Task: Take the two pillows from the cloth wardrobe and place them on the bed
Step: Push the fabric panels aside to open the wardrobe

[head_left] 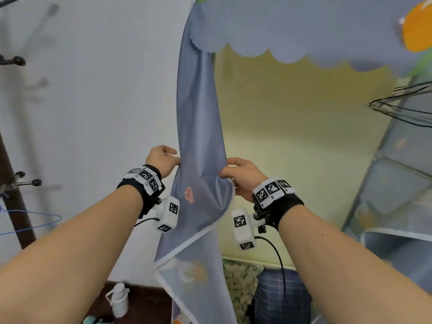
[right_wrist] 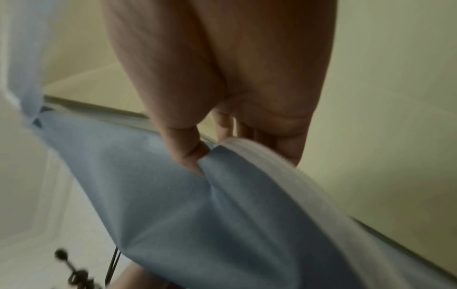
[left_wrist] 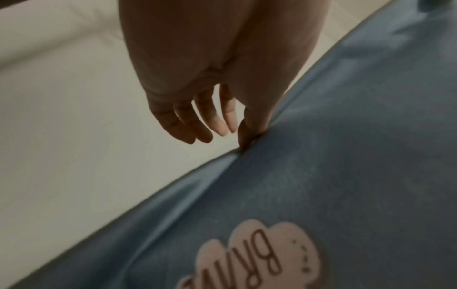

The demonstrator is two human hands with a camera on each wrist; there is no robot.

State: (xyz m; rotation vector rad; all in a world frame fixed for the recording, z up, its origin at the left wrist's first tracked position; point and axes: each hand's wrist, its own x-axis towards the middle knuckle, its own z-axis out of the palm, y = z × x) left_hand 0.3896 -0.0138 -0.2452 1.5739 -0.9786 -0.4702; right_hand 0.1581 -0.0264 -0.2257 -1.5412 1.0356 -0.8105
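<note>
The cloth wardrobe's blue door curtain [head_left: 201, 160] is gathered to the left of the opening. My left hand [head_left: 163, 160] pinches its left fold between thumb and forefinger [left_wrist: 247, 136]; the other fingers hang loose. My right hand [head_left: 240, 176] grips the curtain's white-trimmed right edge [right_wrist: 247, 150]. Inside at the bottom stand a floral pillow [head_left: 240, 286] and a blue plaid pillow [head_left: 280, 298], side by side and partly hidden by the curtain. The bed is out of view.
The wardrobe's yellow back wall [head_left: 304, 141] fills the opening. Black wire hangers [head_left: 402, 108] hang at the right. A dark wooden coat stand [head_left: 14, 202] with a blue hanger [head_left: 30, 223] is at the left. A white bottle [head_left: 119, 300] sits low beside the wardrobe.
</note>
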